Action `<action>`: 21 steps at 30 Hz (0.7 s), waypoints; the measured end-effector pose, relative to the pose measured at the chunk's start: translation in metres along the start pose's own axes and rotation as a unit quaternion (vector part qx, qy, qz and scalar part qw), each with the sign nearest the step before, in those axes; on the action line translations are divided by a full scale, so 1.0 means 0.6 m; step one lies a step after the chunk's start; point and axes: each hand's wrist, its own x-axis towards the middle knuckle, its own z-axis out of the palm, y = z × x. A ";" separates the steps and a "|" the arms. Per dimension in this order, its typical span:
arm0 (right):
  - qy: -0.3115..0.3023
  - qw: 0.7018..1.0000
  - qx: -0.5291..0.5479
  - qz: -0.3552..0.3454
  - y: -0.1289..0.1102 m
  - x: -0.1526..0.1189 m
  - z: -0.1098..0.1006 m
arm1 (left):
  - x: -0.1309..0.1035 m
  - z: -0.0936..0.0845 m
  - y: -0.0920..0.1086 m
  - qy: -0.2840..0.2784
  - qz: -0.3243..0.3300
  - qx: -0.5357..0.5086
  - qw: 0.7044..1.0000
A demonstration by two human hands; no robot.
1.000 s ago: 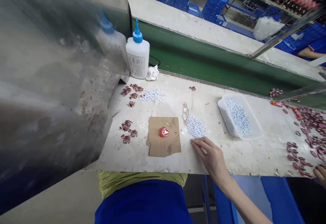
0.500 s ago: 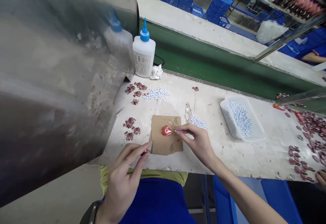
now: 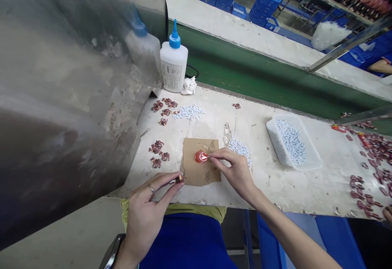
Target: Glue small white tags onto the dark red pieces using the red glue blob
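Observation:
My left hand (image 3: 150,207) is closed in a pinch on a small brown-red figure (image 3: 178,179), just off the lower left edge of a cardboard square (image 3: 190,176). On the cardboard lies a round red disc (image 3: 199,158) with a smear of white paste, probably glue. My right hand (image 3: 235,173) pinches a tiny white piece, mostly hidden by the fingertips, at the disc's right edge. Behind that hand is a loose pile of small white-and-blue pieces (image 3: 239,146). Several brown-red figures (image 3: 157,146) lie in clusters left of the cardboard.
A white bottle with a blue nozzle (image 3: 174,63) stands at the back beside crumpled tissue (image 3: 189,85). A metal panel (image 3: 76,97) walls off the left. To the right are a clear tub (image 3: 290,142) of small pieces, many brown-red parts (image 3: 375,146), and another person's hand (image 3: 388,214).
My right hand has moved slightly left, bringing its fingertips to the disc. The left hand has turned, so the figure in its fingers now shows more clearly.

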 end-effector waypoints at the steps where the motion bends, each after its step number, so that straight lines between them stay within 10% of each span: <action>1: -0.002 1.000 -0.001 -0.003 0.001 0.001 0.000 | 0.001 0.001 0.000 0.003 -0.002 -0.001 1.000; 21: -0.048 0.975 0.212 0.042 -0.133 -0.045 -0.003 | 0.005 0.013 0.049 -0.047 0.039 0.000 0.998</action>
